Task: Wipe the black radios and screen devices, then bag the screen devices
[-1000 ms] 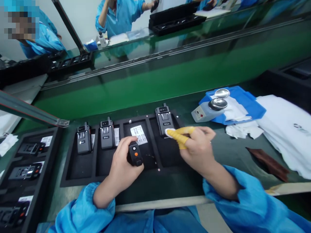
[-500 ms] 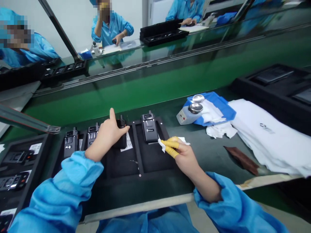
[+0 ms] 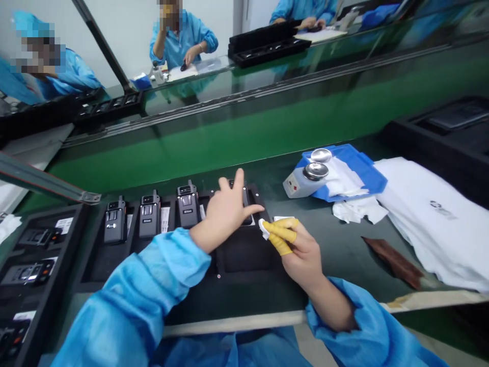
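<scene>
At the far right slot of the tray (image 3: 244,257), left hand (image 3: 225,211) covers the fourth radio (image 3: 247,198), grip unclear; right hand (image 3: 301,252) pinches a wipe (image 3: 264,229) just beside. Leftward, three radios (image 3: 149,214) stand slotted; this one seems last.

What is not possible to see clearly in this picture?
Head view only.
Fourth radio: mostly hidden under the left hand.
Wipe: mostly covered by the right hand's fingers.
Left tray: cut off by the picture edge.
Print on the other radios: too small to read.
</scene>
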Demonstrator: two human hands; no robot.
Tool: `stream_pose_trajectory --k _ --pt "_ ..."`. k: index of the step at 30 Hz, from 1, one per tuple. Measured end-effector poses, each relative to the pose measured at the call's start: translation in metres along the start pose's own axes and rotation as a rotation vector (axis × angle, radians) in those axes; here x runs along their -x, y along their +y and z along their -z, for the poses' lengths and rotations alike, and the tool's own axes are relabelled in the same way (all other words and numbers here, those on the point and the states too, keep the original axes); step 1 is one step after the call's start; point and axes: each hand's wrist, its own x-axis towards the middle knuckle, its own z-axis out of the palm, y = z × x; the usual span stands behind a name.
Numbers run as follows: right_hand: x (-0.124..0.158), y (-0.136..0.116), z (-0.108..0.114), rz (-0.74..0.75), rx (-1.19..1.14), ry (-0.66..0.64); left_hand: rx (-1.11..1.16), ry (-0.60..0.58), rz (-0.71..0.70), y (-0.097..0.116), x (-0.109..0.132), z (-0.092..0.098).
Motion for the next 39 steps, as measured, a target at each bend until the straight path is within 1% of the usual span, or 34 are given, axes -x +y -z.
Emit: stream_pose_trajectory --k 2,4,6,8,10,13,15,18,20,22,25,27,29,31,33,35,37,39 --pt "0.000 0.002 0.001 0.004 0.016 -0.011 0.064 -0.033 0.021 0.010 -0.006 -0.009" --pt "0.001 0.003 0.002 0.009 0.032 -0.019 0.204 -0.045 0.034 0.010 -0.011 -0.013" --pt "0.002 0.004 0.002 0.016 0.046 -0.020 0.346 -0.046 0.035 0.002 -0.011 -0.011" --pt "0.004 0.004 0.002 0.024 0.055 -0.010 0.421 -0.046 0.025 -0.011 -0.005 -0.007" --pt "0.004 0.004 0.002 0.027 0.058 0.009 0.569 -0.058 0.017 -0.024 0.008 -0.003" --pt "-0.005 0.000 0.004 0.041 0.060 -0.013 0.963 -0.048 0.001 -0.038 0.035 0.000" --pt "-0.018 -0.009 0.006 0.104 0.085 -0.076 1.168 -0.020 -0.016 -0.042 0.054 0.001" --pt "-0.040 -0.029 0.005 0.238 0.178 -0.135 1.312 -0.005 -0.023 -0.040 0.077 -0.001" --pt "-0.048 -0.043 0.001 0.287 0.215 -0.136 1.320 0.034 -0.025 -0.039 0.085 -0.005" --pt "-0.050 -0.053 -0.006 0.301 0.215 -0.140 1.291 0.098 -0.049 -0.038 0.090 -0.010" --pt "-0.046 -0.059 -0.015 0.285 0.230 -0.156 1.227 0.160 -0.111 -0.041 0.095 -0.018" --pt "-0.043 -0.062 -0.015 0.264 0.250 -0.158 1.177 0.180 -0.151 -0.043 0.098 -0.021" --pt "-0.043 -0.067 -0.012 0.270 0.261 -0.173 1.134 0.186 -0.190 -0.045 0.101 -0.021" --pt "-0.044 -0.073 -0.008 0.327 0.282 -0.221 1.103 0.175 -0.232 -0.045 0.102 -0.020" --pt "-0.045 -0.079 -0.006 0.395 0.360 -0.283 1.073 0.152 -0.273 -0.044 0.101 -0.019" --pt "-0.045 -0.082 -0.006 0.431 0.461 -0.317 1.019 0.141 -0.288 -0.042 0.099 -0.017" --pt "-0.044 -0.082 -0.007 0.433 0.510 -0.319 0.941 0.172 -0.283 -0.040 0.097 -0.015" --pt "-0.044 -0.082 -0.007 0.433 0.505 -0.316 0.867 0.229 -0.277 -0.038 0.095 -0.012"
